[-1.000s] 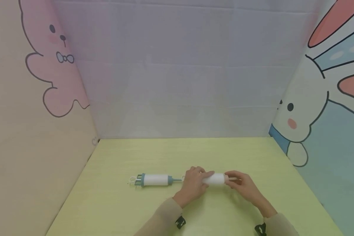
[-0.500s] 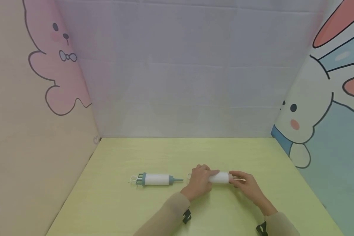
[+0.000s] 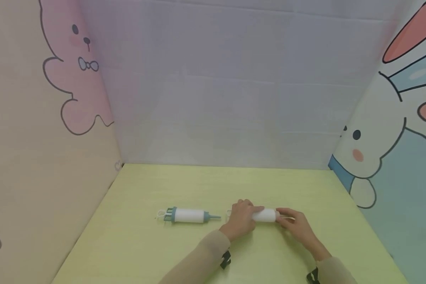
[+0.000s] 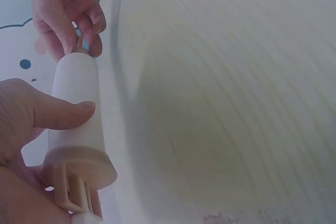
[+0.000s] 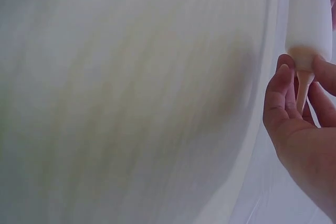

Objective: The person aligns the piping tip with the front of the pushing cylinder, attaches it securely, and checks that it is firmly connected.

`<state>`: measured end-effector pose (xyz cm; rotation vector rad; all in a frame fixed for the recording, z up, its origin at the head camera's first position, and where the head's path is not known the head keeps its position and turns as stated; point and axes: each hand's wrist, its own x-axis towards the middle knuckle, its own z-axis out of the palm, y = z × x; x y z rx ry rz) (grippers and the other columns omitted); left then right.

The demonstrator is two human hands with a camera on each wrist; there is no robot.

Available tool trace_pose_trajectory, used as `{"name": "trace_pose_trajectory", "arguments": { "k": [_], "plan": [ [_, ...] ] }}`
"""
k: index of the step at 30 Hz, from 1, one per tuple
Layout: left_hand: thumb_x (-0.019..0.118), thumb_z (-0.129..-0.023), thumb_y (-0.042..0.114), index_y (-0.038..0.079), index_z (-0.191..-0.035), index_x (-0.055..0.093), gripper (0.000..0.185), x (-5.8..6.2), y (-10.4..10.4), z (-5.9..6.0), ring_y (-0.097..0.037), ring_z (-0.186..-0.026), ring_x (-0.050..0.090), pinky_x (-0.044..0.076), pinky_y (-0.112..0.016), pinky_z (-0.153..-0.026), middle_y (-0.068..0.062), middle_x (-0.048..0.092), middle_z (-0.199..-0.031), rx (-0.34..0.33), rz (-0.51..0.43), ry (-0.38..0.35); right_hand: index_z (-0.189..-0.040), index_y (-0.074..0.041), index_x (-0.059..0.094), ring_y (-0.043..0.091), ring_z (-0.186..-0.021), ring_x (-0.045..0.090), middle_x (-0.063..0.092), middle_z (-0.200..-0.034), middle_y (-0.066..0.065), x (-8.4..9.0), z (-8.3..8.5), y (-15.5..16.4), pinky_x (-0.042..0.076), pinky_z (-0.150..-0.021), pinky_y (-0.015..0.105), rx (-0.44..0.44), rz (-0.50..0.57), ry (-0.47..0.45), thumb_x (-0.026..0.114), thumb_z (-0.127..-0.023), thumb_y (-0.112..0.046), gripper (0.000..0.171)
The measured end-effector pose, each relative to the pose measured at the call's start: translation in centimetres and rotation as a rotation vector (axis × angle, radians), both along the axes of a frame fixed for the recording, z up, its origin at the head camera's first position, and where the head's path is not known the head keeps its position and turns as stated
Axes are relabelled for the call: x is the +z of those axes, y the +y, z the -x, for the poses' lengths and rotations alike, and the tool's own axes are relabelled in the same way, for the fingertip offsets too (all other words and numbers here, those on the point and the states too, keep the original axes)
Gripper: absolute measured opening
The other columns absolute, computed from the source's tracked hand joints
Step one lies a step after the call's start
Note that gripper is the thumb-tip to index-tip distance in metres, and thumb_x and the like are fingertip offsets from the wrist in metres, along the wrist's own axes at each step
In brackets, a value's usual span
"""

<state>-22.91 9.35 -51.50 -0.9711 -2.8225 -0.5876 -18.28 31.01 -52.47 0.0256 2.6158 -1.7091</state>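
In the head view my left hand (image 3: 239,220) grips the white barrel of a large syringe (image 3: 264,215) with beige end parts. Its thumb (image 4: 68,114) lies across the barrel in the left wrist view, above the beige flanged collar (image 4: 81,167). My right hand (image 3: 299,227) pinches the nozzle end, its fingers and thumb around the beige tip (image 5: 303,85) in the right wrist view. The left hand covers much of the handle end. To the left lies a second syringe (image 3: 189,215), white with blue-green ends and a white ring handle, touched by neither hand.
Both hands work over a pale yellow tabletop (image 3: 156,252). A plain whitish wall sheet (image 3: 213,86) rises at the back edge. Side panels carry a pink bear drawing (image 3: 67,59) and a white rabbit drawing (image 3: 369,142).
Both hands and the beige-ended syringe have shifted slightly right, leaving a wider gap from the blue-green syringe. The grip looks the same, and the head view has tilted a little.
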Motion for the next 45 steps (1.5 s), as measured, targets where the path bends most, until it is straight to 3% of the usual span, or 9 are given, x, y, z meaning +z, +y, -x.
{"name": "trace_pose_trajectory", "arguments": {
  "k": [15,20,30,45],
  "plan": [
    [0.074,-0.068,0.011,0.034,-0.122,0.062,0.060,-0.7,0.0,0.2,-0.016,-0.088,0.050,0.039,-0.033,-0.076,0.001,0.063,-0.105,0.018,-0.011,-0.036,-0.119,0.003,0.059,0.023,-0.092,0.066,0.059,-0.120,0.024,-0.1,0.5,-0.3,0.050,-0.064,0.024,-0.037,-0.094,-0.035,0.067,-0.086,-0.016,0.039],
    [0.073,-0.069,0.012,0.035,-0.122,0.062,0.059,-0.8,0.0,0.1,-0.015,-0.088,0.050,0.038,-0.032,-0.076,0.001,0.062,-0.104,0.017,-0.004,-0.049,-0.120,0.003,0.059,0.027,-0.096,0.064,0.059,-0.121,0.024,-0.1,0.3,-0.5,0.052,-0.067,0.026,-0.038,-0.131,-0.054,0.066,-0.087,-0.016,0.039],
    [0.072,-0.069,0.010,0.038,-0.122,0.061,0.061,-1.2,0.2,0.3,-0.017,-0.089,0.050,0.040,-0.036,-0.078,0.001,0.062,-0.109,0.050,0.014,-0.107,-0.118,0.001,0.060,0.036,-0.107,0.060,0.060,-0.120,0.022,-0.5,0.7,-0.3,0.052,-0.083,0.037,0.007,-0.189,-0.008,0.065,-0.087,-0.019,0.037],
    [0.074,-0.071,0.016,0.038,-0.126,0.058,0.061,-1.5,0.3,0.4,-0.018,-0.092,0.052,0.040,-0.037,-0.076,0.001,0.062,-0.112,0.055,0.056,-0.085,-0.125,0.000,0.056,0.036,-0.104,0.061,0.057,-0.124,0.024,-0.3,0.7,-0.4,0.053,-0.077,0.033,0.036,-0.123,-0.054,0.065,-0.087,-0.019,0.043]
  ]
}}
